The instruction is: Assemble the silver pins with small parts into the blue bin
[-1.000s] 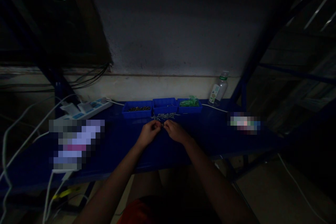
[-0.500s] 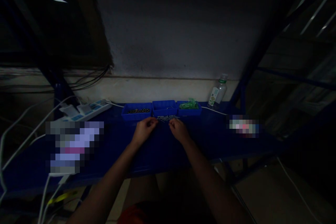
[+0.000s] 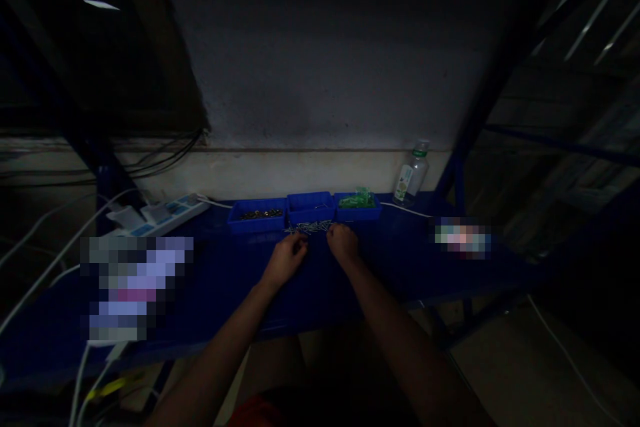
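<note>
My left hand (image 3: 286, 259) rests on the blue table (image 3: 225, 280) with its fingers curled in a pinch; what they hold is too small and dark to name. My right hand (image 3: 343, 242) reaches forward, fingers curled down at the edge of a pile of thin metal pins (image 3: 309, 227). Behind the pile stand three blue trays in a row: the left tray (image 3: 254, 216) holds dark small parts, the middle tray (image 3: 310, 201) looks nearly bare, the right tray (image 3: 358, 205) holds green parts.
A white power strip (image 3: 165, 209) with cables lies at the back left. A clear bottle (image 3: 411, 175) stands at the back right by a blue shelf post (image 3: 453, 177). Blurred patches lie left and right on the table. The scene is very dark.
My hands were together in front of the pins; they have parted. The right hand moved forward to the pile, the left drew slightly back.
</note>
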A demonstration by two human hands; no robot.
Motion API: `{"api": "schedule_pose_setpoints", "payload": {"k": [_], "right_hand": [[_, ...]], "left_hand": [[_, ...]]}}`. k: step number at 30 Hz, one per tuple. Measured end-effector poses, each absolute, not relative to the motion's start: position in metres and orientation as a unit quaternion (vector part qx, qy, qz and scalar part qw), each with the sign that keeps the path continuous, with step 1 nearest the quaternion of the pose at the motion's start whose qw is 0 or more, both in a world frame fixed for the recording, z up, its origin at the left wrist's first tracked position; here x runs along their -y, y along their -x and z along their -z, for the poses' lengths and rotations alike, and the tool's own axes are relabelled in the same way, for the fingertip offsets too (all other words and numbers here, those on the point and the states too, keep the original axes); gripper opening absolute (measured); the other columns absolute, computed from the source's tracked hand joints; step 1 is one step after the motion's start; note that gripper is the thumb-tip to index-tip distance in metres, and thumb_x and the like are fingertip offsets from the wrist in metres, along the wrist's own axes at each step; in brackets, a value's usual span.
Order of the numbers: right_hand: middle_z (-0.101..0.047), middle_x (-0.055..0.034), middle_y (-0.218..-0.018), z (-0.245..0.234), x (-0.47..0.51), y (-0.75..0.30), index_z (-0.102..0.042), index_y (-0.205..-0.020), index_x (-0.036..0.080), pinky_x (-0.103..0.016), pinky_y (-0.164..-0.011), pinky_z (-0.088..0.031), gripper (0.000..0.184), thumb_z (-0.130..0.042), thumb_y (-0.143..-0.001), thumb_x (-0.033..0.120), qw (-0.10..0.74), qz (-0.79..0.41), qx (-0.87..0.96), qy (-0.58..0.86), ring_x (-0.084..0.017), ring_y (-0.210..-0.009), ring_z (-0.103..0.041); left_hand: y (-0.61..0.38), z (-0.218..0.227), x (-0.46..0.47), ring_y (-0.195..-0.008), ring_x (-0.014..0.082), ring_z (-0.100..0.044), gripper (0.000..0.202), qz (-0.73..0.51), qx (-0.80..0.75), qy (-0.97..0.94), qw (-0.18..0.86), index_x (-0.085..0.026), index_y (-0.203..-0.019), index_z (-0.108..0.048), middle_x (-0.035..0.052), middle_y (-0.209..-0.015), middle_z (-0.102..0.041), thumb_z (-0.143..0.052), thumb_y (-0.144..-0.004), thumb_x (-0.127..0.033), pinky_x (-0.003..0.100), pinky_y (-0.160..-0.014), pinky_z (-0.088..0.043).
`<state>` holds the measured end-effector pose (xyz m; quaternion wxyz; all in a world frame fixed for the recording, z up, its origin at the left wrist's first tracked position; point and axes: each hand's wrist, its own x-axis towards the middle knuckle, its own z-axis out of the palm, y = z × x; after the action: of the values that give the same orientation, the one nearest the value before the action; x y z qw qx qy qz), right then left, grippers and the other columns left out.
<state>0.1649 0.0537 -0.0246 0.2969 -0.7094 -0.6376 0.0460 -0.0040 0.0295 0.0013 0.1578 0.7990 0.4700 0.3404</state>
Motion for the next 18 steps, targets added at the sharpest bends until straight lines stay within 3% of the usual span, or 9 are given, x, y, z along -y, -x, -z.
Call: {"api": "schedule_pose_setpoints", "payload": {"k": [5, 9, 14, 18], "right_hand": [[-0.058, -0.0134, -0.087, 0.023, -0.045, -0.166, -0.053, -0.086, 0.015, -0.031, -0.068, -0.04, 0.015, -0.039, -0.084, 0.02, 0.316, -0.044, 0.662, 0.678, -0.021, -0.079, -0.056], [-0.056, -0.0074, -0.086, 0.023, -0.033, -0.163, -0.05, -0.087, 0.017, -0.026, -0.075, -0.038, 0.015, -0.035, -0.087, 0.02, 0.337, -0.056, 0.757, 0.558, -0.016, -0.084, -0.053], [-0.054, -0.0042, -0.087, 0.022, -0.026, -0.158, -0.048, -0.088, 0.017, -0.024, -0.077, -0.037, 0.012, -0.036, -0.087, 0.019, 0.336, -0.09, 0.808, 0.475, -0.013, -0.084, -0.051], [-0.054, -0.004, -0.086, 0.022, -0.028, -0.159, -0.048, -0.088, 0.017, -0.024, -0.077, -0.037, 0.012, -0.036, -0.087, 0.018, 0.357, -0.102, 0.802, 0.467, -0.013, -0.084, -0.051]], "left_hand": [[0.008, 0.007, -0.032, -0.076, 0.0165, -0.058, 0.031, -0.375, -0.491, -0.751, 0.231, -0.016, -0.096, -0.061, 0.0041, -0.086, -0.064, -0.046, -0.076, -0.034, 0.026, -0.071, -0.043], [0.011, 0.006, -0.037, -0.072, 0.0171, -0.058, 0.046, -0.394, -0.508, -0.709, 0.29, -0.012, -0.106, -0.058, 0.0052, -0.084, -0.065, -0.049, -0.074, -0.044, 0.026, -0.064, -0.044], [0.012, 0.005, -0.035, -0.076, 0.019, -0.06, 0.038, -0.389, -0.476, -0.726, 0.308, -0.014, -0.089, -0.065, 0.0049, -0.085, -0.067, -0.051, -0.072, -0.044, 0.028, -0.07, -0.045], [0.015, 0.006, -0.036, -0.074, 0.0189, -0.061, 0.038, -0.404, -0.475, -0.695, 0.359, -0.012, -0.093, -0.064, 0.0059, -0.083, -0.068, -0.057, -0.069, -0.041, 0.027, -0.066, -0.046]]}}
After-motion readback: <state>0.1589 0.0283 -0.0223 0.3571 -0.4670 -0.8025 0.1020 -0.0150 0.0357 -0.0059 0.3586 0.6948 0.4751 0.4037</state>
